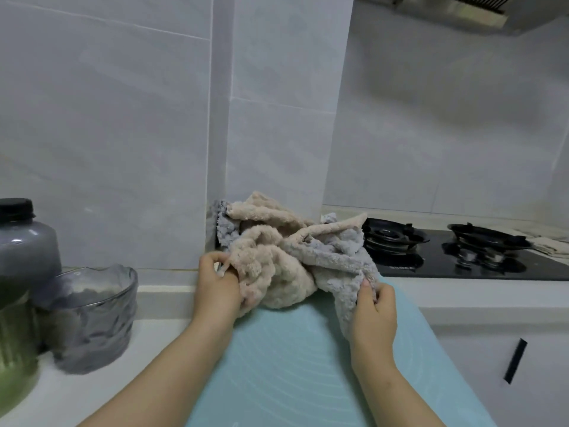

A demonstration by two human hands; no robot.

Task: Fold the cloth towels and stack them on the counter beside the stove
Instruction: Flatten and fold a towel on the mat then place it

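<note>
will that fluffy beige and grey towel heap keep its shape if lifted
Probably floppy: the fluffy beige and grey towel heap lies crumpled in loose folds. Likely light: left hand and right hand hold it by pinched edges.

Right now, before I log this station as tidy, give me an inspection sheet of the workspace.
Surface: white counter bearing a pale blue mat.
Job's things: fluffy beige and grey cloth towels lie crumpled in one heap at the mat's far end, none folded or stacked.
Clutter: ribbed smoky glass bowl, black-lidded grey jar and green container, all at left.
Grippers: left hand grips the heap's left side; right hand pinches an edge on its right.
Cables: nothing seen.
Surroundings: black two-burner gas stove at right, range hood above it, pale tiled wall, cabinet with black handle.
</note>
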